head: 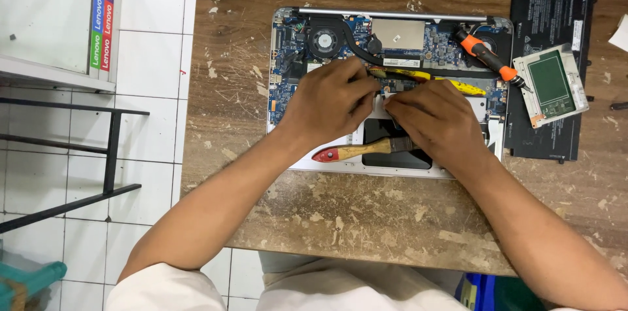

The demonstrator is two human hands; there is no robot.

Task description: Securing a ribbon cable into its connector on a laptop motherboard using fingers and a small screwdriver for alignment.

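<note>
Fingers [366, 88] of both hands pinch together at one spot on the board of the opened laptop [294, 56]; what they grip is hidden. Left hand [327, 102] and right hand [435, 121] nearly touch, mid-chassis on the tabletop [366, 219]. Best kept light and steady, clear of the paintbrush [360, 150] and orange screwdriver [487, 56].
</note>
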